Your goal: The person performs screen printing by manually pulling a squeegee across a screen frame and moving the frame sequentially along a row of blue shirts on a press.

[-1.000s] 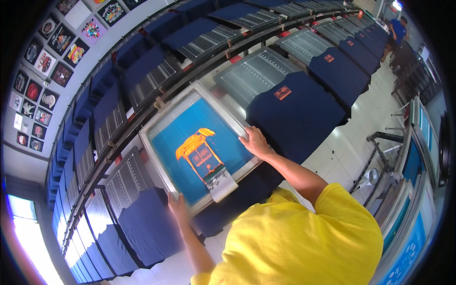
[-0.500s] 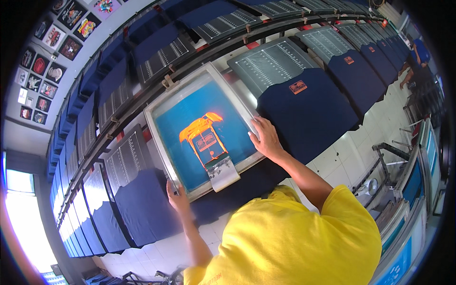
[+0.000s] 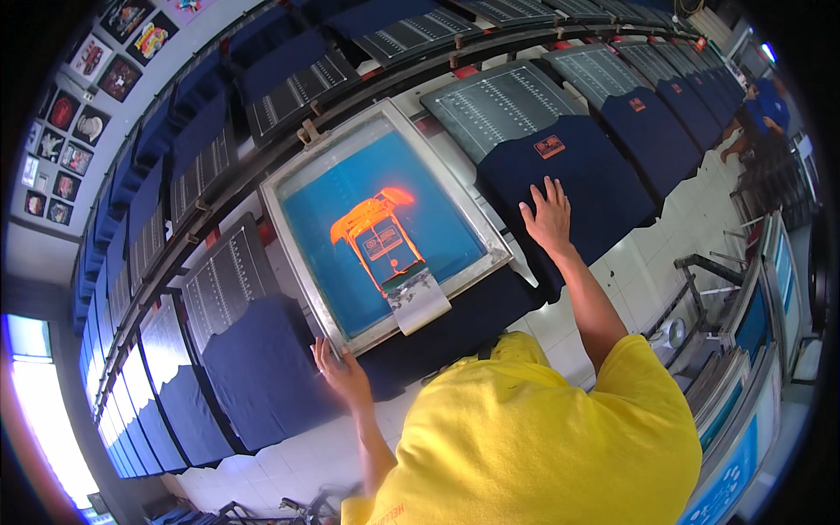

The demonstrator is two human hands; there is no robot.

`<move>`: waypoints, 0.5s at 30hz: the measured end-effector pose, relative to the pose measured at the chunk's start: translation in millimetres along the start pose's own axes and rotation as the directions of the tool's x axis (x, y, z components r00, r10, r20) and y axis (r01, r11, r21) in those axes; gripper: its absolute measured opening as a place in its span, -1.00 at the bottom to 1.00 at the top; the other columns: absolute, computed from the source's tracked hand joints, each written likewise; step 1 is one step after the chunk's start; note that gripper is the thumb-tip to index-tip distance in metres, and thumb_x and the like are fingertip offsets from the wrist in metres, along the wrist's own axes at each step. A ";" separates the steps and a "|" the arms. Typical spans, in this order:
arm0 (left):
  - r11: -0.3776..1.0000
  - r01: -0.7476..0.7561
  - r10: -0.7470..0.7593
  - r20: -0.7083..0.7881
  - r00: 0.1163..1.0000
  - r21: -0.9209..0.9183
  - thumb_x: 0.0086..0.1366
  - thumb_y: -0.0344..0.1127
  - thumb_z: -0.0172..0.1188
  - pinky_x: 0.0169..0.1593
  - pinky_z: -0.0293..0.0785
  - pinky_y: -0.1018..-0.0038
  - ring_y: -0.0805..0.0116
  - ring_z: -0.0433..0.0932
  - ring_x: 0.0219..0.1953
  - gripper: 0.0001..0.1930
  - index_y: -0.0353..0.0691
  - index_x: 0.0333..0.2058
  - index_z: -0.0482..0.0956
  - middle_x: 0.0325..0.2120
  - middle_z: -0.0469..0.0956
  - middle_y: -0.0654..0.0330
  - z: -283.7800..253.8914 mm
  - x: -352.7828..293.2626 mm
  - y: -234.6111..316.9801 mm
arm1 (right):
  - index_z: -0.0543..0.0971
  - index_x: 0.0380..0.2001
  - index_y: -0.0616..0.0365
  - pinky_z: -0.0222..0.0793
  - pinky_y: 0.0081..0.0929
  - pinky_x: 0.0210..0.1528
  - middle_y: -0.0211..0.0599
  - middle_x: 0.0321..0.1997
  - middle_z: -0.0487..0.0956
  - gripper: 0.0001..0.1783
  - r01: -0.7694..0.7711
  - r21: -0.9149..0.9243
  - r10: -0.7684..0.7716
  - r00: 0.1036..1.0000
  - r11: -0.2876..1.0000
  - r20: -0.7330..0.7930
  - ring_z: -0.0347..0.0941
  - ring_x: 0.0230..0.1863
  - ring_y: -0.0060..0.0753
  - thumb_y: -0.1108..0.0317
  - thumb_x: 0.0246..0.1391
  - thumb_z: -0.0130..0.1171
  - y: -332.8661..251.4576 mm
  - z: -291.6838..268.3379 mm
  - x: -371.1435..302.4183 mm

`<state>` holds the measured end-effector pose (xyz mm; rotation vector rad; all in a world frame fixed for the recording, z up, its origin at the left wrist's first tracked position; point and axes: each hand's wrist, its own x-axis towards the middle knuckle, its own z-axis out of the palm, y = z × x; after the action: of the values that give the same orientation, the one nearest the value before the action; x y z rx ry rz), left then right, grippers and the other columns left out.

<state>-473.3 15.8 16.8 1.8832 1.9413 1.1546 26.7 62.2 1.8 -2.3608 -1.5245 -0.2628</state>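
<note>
1. Printing screen (image 3: 385, 223): a rectangular metal frame holding blue mesh, lying flat over a dark blue shirt on the long print table (image 3: 490, 70). Its long axis runs from the person's near left to the far right, along the diagonal of the view.
2. Design on the mesh: an orange print patch (image 3: 374, 232) sits at the centre of the mesh, elongated along the short axis of the frame.
3. Squeegee (image 3: 418, 299): a pale, ink-smeared blade rests on the near edge of the frame, projecting slightly beyond it toward the person.
4. Left hand (image 3: 343, 372): rests at the near left corner of the frame, fingers narrowly spread and touching the frame edge – not wrapped around it.
5. Right hand (image 3: 548, 216): lies flat, fingers spread wide, on the navy shirt (image 3: 569, 175) just beside the right edge of the frame; it is off the frame.
6. Labels: that navy shirt carries a small orange rectangular print (image 3: 550, 146) near its far end. A similar orange mark (image 3: 637, 104) shows on the next shirt to the right.
7. Signs: a row of small square picture panels (image 3: 74, 131) hangs on the grey wall at the far left, in mixed colours.
8. Platens: grey boards with white ruled grid lines (image 3: 499, 101) alternate with dark shirts along the table in both directions.
9. Open room: white tiled floor (image 3: 647, 254) lies between the table edge and the racks at the right – the aisle beside the person's right arm is passable.
</note>
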 end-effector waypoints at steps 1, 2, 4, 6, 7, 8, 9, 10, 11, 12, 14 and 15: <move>1.000 -0.007 0.007 0.003 1.000 -0.010 0.34 -0.42 0.11 0.37 0.17 0.09 -0.11 0.23 0.38 -0.59 -0.31 0.15 0.44 0.25 0.39 -0.05 -0.5 2.1 -1.6 | 0.52 0.17 0.12 0.09 0.20 0.39 0.03 0.43 0.24 -0.45 -0.016 -0.006 0.016 1.000 1.000 0.012 0.04 0.49 0.16 0.04 0.20 0.17 -1.3 0.4 0.5; 1.000 -0.009 0.009 0.009 1.000 -0.016 0.34 -0.42 0.11 0.37 0.17 0.09 -0.11 0.23 0.38 -0.59 -0.31 0.16 0.44 0.25 0.39 -0.05 -1.0 4.1 -2.7 | 0.53 0.17 0.10 0.09 0.19 0.39 0.02 0.43 0.24 -0.45 0.011 0.016 -0.011 1.000 1.000 0.012 0.04 0.49 0.16 0.04 0.20 0.17 -1.8 0.1 -0.1; 1.000 -0.012 0.013 0.021 1.000 -0.027 0.33 -0.44 0.11 0.37 0.18 0.10 -0.10 0.23 0.38 -0.59 -0.31 0.16 0.44 0.25 0.39 -0.06 -1.3 7.3 -3.3 | 0.53 0.17 0.07 0.10 0.18 0.39 0.00 0.43 0.25 -0.47 0.066 0.060 -0.067 0.998 0.996 0.010 0.04 0.49 0.16 0.06 0.20 0.18 -1.5 -0.9 0.0; 0.999 -0.007 0.008 0.025 1.000 -0.033 0.33 -0.45 0.12 0.37 0.18 0.10 -0.10 0.24 0.37 -0.59 -0.31 0.15 0.44 0.25 0.38 -0.06 -0.5 8.7 -4.6 | 0.55 0.15 0.05 0.10 0.17 0.39 -0.01 0.43 0.25 -0.50 0.015 0.082 -0.012 0.999 0.997 -0.035 0.04 0.49 0.16 0.09 0.19 0.18 3.6 6.5 2.3; 0.999 -0.002 0.003 0.029 1.000 -0.035 0.32 -0.45 0.12 0.37 0.18 0.11 -0.09 0.24 0.37 -0.59 -0.31 0.15 0.44 0.25 0.38 -0.06 -0.3 7.7 -5.5 | 0.56 0.14 0.04 0.10 0.17 0.39 -0.02 0.43 0.25 -0.51 -0.010 0.092 0.015 0.998 0.996 -0.053 0.04 0.49 0.16 0.11 0.19 0.19 5.9 9.4 2.5; 0.999 -0.012 0.013 0.030 0.999 -0.048 0.33 -0.46 0.12 0.37 0.18 0.11 -0.09 0.25 0.37 -0.60 -0.31 0.15 0.45 0.25 0.38 -0.06 0.4 6.9 -6.3 | 0.57 0.13 0.04 0.10 0.16 0.39 -0.02 0.43 0.26 -0.53 -0.002 0.072 0.005 0.999 0.997 -0.049 0.05 0.49 0.16 0.14 0.18 0.19 8.0 12.4 3.1; 0.998 -0.022 0.024 0.031 0.999 -0.061 0.33 -0.46 0.12 0.37 0.18 0.11 -0.09 0.25 0.37 -0.60 -0.31 0.14 0.45 0.26 0.38 -0.06 1.2 6.2 -7.3 | 0.57 0.11 0.04 0.10 0.16 0.39 -0.02 0.43 0.26 -0.54 0.008 0.052 -0.005 0.999 0.999 -0.045 0.05 0.49 0.16 0.17 0.16 0.19 10.0 15.3 4.1; 0.997 -0.031 0.033 0.029 0.999 -0.071 0.33 -0.46 0.12 0.37 0.18 0.12 -0.09 0.25 0.37 -0.61 -0.31 0.14 0.45 0.26 0.37 -0.06 0.7 6.2 -6.7 | 0.58 0.10 0.04 0.11 0.16 0.39 -0.02 0.43 0.26 -0.56 0.019 0.035 -0.017 0.999 0.999 -0.040 0.06 0.48 0.16 0.20 0.15 0.20 9.3 15.3 5.8; 0.997 -0.027 0.030 0.035 0.999 -0.067 0.33 -0.46 0.12 0.37 0.19 0.12 -0.09 0.25 0.37 -0.61 -0.31 0.13 0.46 0.26 0.37 -0.06 -0.1 5.6 -5.7 | 0.58 0.09 0.04 0.12 0.14 0.39 -0.02 0.41 0.27 -0.57 0.040 0.068 -0.037 0.998 0.997 -0.049 0.07 0.47 0.16 0.23 0.14 0.19 10.4 13.9 7.4; 0.998 -0.023 0.026 0.041 0.999 -0.062 0.33 -0.46 0.12 0.36 0.20 0.12 -0.09 0.25 0.37 -0.61 -0.30 0.13 0.46 0.26 0.37 -0.06 -1.1 4.5 -3.9 | 0.58 0.08 0.05 0.13 0.12 0.39 -0.01 0.40 0.29 -0.58 0.061 0.101 -0.056 0.997 0.993 -0.058 0.09 0.46 0.17 0.27 0.13 0.18 12.6 11.6 8.9; 0.997 -0.026 0.029 0.046 0.998 -0.070 0.32 -0.46 0.12 0.36 0.21 0.12 -0.09 0.26 0.36 -0.62 -0.30 0.12 0.46 0.26 0.37 -0.07 -2.9 3.6 2.3 | 0.58 0.06 0.05 0.15 0.07 0.39 0.00 0.37 0.33 -0.60 0.035 0.157 -0.020 0.995 0.987 -0.098 0.12 0.45 0.17 0.33 0.12 0.16 20.7 11.9 8.7; 0.996 -0.030 0.034 0.045 0.998 -0.079 0.32 -0.46 0.13 0.35 0.22 0.11 -0.09 0.27 0.36 -0.62 -0.30 0.12 0.46 0.25 0.38 -0.07 -3.8 2.4 5.4 | 0.58 0.05 0.06 0.16 0.05 0.39 0.01 0.35 0.35 -0.61 -0.009 0.183 0.033 0.992 0.983 -0.124 0.13 0.44 0.18 0.35 0.12 0.15 25.1 12.8 7.7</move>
<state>-472.0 15.9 23.7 1.8903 1.8212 1.1673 52.5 63.8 -11.7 -2.1736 -1.4014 -0.2514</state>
